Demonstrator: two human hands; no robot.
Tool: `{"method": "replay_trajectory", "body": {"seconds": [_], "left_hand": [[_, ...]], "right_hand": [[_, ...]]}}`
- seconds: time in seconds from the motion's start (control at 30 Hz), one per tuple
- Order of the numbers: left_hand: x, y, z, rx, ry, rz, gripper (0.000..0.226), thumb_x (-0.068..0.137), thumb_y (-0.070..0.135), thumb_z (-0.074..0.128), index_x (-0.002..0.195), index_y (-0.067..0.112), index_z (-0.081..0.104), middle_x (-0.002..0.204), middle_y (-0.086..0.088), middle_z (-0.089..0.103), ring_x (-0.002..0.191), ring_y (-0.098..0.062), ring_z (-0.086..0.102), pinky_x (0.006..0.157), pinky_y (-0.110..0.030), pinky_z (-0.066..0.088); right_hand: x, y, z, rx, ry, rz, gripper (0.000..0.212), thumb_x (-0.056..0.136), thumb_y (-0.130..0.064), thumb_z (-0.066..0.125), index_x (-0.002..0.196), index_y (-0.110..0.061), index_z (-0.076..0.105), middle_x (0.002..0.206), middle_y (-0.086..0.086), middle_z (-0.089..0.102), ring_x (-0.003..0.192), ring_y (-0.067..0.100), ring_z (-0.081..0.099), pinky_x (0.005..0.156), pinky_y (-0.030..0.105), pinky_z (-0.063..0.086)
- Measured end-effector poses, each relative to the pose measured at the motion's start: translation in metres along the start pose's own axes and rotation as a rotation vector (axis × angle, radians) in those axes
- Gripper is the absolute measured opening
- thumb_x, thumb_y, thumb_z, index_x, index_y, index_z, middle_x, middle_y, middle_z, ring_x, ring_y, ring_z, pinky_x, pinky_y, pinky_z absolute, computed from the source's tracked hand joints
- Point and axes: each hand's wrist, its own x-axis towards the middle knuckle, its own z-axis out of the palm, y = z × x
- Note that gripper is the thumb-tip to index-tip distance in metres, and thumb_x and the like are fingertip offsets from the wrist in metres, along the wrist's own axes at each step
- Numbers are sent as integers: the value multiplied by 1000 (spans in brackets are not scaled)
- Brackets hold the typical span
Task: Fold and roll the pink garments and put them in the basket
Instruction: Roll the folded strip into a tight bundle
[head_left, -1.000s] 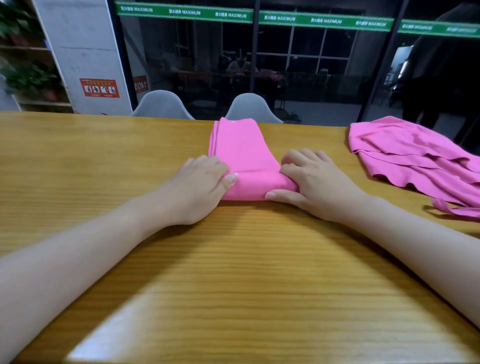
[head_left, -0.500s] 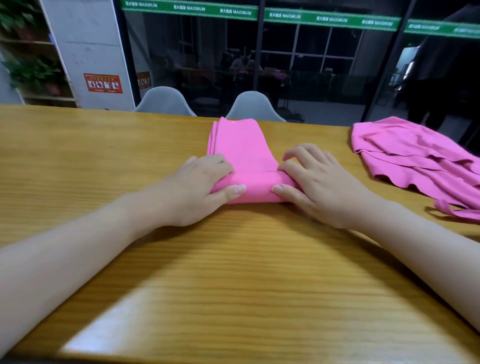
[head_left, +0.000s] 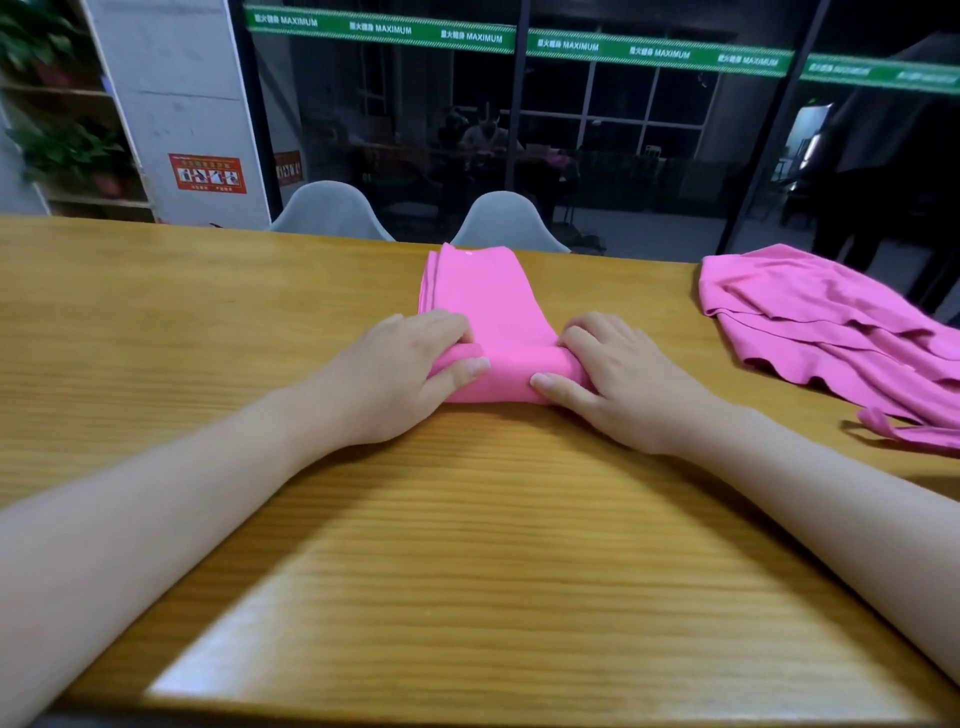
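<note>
On the wooden table (head_left: 467, 545), the left hand (head_left: 395, 379) and right hand (head_left: 618, 379) both grip the rolled near end of the folded pink garment (head_left: 488, 306); another pink garment (head_left: 831, 332) lies crumpled well apart.

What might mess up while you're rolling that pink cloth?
The roll could go crooked: the left hand and right hand each grip one end of the folded pink garment, so uneven pushing may skew it. Its far end lies near the wooden table edge and might slip off. No basket shows in view.
</note>
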Motion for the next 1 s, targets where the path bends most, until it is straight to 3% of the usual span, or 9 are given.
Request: {"method": "replay_trajectory", "body": {"seconds": [0.1,0.23,0.33,0.43,0.57,0.8,0.9,1.0], "left_hand": [[1,-3,-1,-204,-55,-93,31,102,55,40,95,30,57,88,7,63,84,-16,58,81,-48,49],[2,1,-5,-287,-92,-155,42,96,62,38,91,27,61,83,3,64,81,-19,58,81,-50,49],[-7,4,-2,-79,-14,-29,51,96,65,34,104,23,61,98,7,60,94,-15,53,90,-42,47],[-19,6,-1,210,15,103,65,93,70,39,133,20,49,121,6,51,111,-13,45,101,-33,39],[-19,8,-7,186,-3,95,64,93,69,45,134,20,50,124,6,56,113,-11,48,101,-31,42],[-18,10,-9,-13,-122,-111,67,89,72,48,139,28,48,129,19,49,118,-1,45,107,-29,40],[-16,9,-11,-64,-147,-111,69,87,78,42,134,28,52,118,23,49,112,-1,49,102,-31,43],[-19,11,-11,39,-92,-10,66,90,76,38,132,26,52,114,19,46,110,-2,41,101,-30,40]], "right_hand": [[-8,-3,-1,-181,66,-58,83,89,-83,25,133,-17,52,136,1,48,131,22,42,107,42,37],[-5,-6,-5,-201,92,-95,79,87,-85,29,115,-17,58,125,-1,53,124,22,47,106,41,37],[-4,-4,-5,-120,56,-127,69,90,-82,32,106,-19,56,113,-6,51,109,16,48,100,40,40],[-1,1,-5,181,-58,-42,66,86,-84,39,104,-23,57,110,-9,47,101,10,48,93,39,45],[0,4,-6,301,-125,5,68,85,-85,40,101,-22,62,109,-7,50,99,10,52,92,40,47],[-16,-6,-11,-220,80,-106,81,87,-86,31,126,-18,55,135,2,45,120,23,49,102,43,42],[-15,-7,-13,-237,99,-112,82,86,-86,32,116,-15,59,131,2,48,115,23,51,100,42,44],[-8,-6,-15,-216,96,-187,77,87,-84,33,98,-13,61,117,0,51,104,20,52,92,38,44]]}}
